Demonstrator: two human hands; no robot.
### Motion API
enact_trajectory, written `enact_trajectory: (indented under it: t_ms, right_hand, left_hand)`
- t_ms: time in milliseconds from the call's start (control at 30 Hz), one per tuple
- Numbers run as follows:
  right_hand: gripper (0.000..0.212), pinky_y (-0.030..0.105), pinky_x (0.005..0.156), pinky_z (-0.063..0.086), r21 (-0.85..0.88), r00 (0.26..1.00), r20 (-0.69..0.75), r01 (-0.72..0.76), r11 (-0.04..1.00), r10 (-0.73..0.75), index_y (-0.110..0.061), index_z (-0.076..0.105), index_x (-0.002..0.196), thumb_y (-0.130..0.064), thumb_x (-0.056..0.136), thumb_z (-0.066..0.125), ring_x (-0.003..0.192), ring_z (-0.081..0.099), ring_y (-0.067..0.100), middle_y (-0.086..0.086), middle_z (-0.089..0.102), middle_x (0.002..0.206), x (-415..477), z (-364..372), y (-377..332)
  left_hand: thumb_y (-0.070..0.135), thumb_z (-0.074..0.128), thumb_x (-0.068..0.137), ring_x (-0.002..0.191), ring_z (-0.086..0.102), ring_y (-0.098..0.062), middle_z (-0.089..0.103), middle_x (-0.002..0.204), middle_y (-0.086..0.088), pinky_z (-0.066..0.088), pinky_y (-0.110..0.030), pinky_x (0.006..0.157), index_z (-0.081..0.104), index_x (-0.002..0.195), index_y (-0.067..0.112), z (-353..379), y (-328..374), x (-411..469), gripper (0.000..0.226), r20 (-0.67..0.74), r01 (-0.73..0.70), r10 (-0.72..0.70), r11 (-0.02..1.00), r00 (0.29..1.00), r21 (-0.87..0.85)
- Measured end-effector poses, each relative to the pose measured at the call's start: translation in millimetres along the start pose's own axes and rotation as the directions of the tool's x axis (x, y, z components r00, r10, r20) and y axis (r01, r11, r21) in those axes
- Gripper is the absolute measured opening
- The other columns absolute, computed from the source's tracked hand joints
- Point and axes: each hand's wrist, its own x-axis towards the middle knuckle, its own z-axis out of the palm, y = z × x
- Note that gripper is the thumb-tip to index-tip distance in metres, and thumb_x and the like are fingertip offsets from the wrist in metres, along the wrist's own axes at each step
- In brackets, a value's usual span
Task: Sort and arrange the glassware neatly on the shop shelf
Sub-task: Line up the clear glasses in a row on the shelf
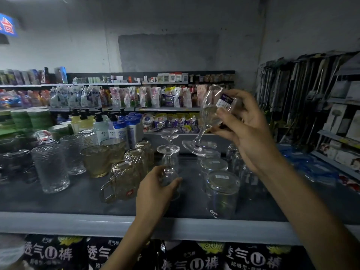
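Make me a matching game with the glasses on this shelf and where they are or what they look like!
Things:
1. stemmed glass with a label
2. upside-down stemmed glass
3. bumpy clear tumbler
4. amber mug

Descriptions:
A. handle sticking out, on the shelf
B. held up in the air, tilted
C. left hand around its bowl
D. standing far left, untouched

Pairs: 1-B, 2-C, 3-D, 4-A

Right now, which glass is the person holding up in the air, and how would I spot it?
Start at the grey shelf crowded with glassware, then look up and right to the raised right hand. It grips a clear stemmed glass, tilted, foot down. Unlike the upturned stemmed glasses standing on the shelf, it carries a purple label.
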Motion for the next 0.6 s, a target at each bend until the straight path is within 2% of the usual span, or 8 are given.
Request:
enact_trajectory:
  t_ms: [67, 133, 200, 300, 367, 467, 533, 600]
  right_hand:
    - [0.041, 0.054, 0.09, 0.06, 0.065, 1.0, -0.021, -0.01, 0.998, 0.011, -0.025, 0.059, 0.13, -0.011, 0.093, 0.069, 0.113, 0.07, 0.033, 0.019, 0.058, 0.135, -13.4, 6.3, -5.5]
    - [0.043, 0.058, 0.092, 0.058, 0.151, 0.999, -0.039, -0.032, 0.988, 0.038, -0.025, 0.058, 0.132, -0.012, 0.092, 0.069, 0.113, 0.068, 0.037, 0.022, 0.057, 0.137, -23.9, 13.9, -7.4]
    - [0.045, 0.059, 0.094, 0.057, 0.266, 0.996, -0.041, -0.063, 0.962, 0.077, -0.027, 0.058, 0.135, -0.013, 0.093, 0.066, 0.113, 0.066, 0.042, 0.021, 0.06, 0.133, -37.1, 22.6, -8.6]
    - [0.046, 0.056, 0.096, 0.056, 0.485, 0.988, 0.0, -0.133, 0.864, 0.153, -0.029, 0.057, 0.14, -0.014, 0.096, 0.06, 0.114, 0.063, 0.038, 0.02, 0.062, 0.124, -63.0, 35.2, -6.9]
    - [0.047, 0.054, 0.097, 0.055, 0.564, 0.983, 0.003, -0.154, 0.811, 0.185, -0.028, 0.052, 0.146, -0.016, 0.101, 0.055, 0.119, 0.061, 0.039, 0.021, 0.06, 0.131, -84.5, 42.3, -4.0]
    - [0.047, 0.044, 0.088, 0.06, 0.574, 0.969, -0.066, -0.158, 0.804, 0.238, -0.028, 0.048, 0.149, -0.024, 0.102, 0.051, 0.124, 0.063, 0.041, 0.016, 0.061, 0.141, -116.5, 52.7, 0.6]
    - [0.048, 0.039, 0.079, 0.062, 0.549, 0.953, -0.129, -0.162, 0.82, 0.275, -0.027, 0.049, 0.148, -0.025, 0.1, 0.054, 0.119, 0.067, 0.039, 0.014, 0.063, 0.139, -133.7, 61.9, 6.1]
    - [0.051, 0.038, 0.077, 0.061, 0.54, 0.922, -0.201, -0.177, 0.823, 0.331, -0.02, 0.052, 0.146, -0.026, 0.096, 0.059, 0.115, 0.069, 0.037, 0.016, 0.064, 0.137, -147.2, 71.7, 13.8]
  left_hand:
    - [0.038, 0.084, 0.082, 0.064, 0.058, 0.024, 0.067, 0.085, 0.02, 0.048, -0.012, 0.063, 0.062, 0.112, 0.03, -1.7, 2.0, 2.3, 0.038, 0.018, -0.012, 0.012, 1.0, 1.0, 0.001]
    - [0.043, 0.084, 0.081, 0.065, 0.06, 0.021, 0.07, 0.084, 0.018, 0.053, -0.024, 0.068, 0.063, 0.115, 0.027, -1.6, -0.1, 7.5, 0.043, 0.026, -0.022, 0.022, 1.0, 0.999, 0.01]
    - [0.043, 0.084, 0.081, 0.065, 0.062, 0.017, 0.069, 0.082, 0.018, 0.054, -0.027, 0.069, 0.063, 0.117, 0.026, -2.9, -1.1, 9.0, 0.045, 0.056, -0.027, 0.027, 1.0, 0.998, 0.011]
    - [0.049, 0.084, 0.074, 0.087, 0.07, -0.005, 0.074, 0.102, 0.009, 0.058, -0.033, 0.08, 0.061, 0.127, 0.028, -3.1, -8.9, 11.3, 0.062, 0.098, -0.083, 0.079, 0.996, 0.992, 0.04]
    - [0.045, 0.086, 0.07, 0.098, 0.07, -0.016, 0.072, 0.111, 0.003, 0.056, -0.032, 0.082, 0.058, 0.135, 0.029, -3.5, -14.0, 12.5, 0.073, 0.124, -0.117, 0.107, 0.991, 0.986, 0.069]
    - [0.041, 0.086, 0.069, 0.099, 0.07, -0.02, 0.071, 0.113, 0.0, 0.059, -0.038, 0.086, 0.055, 0.141, 0.028, -4.9, -19.0, 14.9, 0.08, 0.14, -0.126, 0.116, 0.99, 0.983, 0.065]
    - [0.036, 0.086, 0.072, 0.102, 0.07, -0.022, 0.071, 0.119, 0.0, 0.059, -0.041, 0.088, 0.054, 0.144, 0.025, -6.0, -18.3, 16.2, 0.079, 0.143, -0.125, 0.117, 0.991, 0.983, 0.045]
    - [0.033, 0.086, 0.073, 0.105, 0.069, -0.024, 0.071, 0.121, -0.003, 0.058, -0.041, 0.089, 0.054, 0.143, 0.02, -6.2, -14.5, 18.4, 0.077, 0.141, -0.116, 0.11, 0.992, 0.984, 0.038]
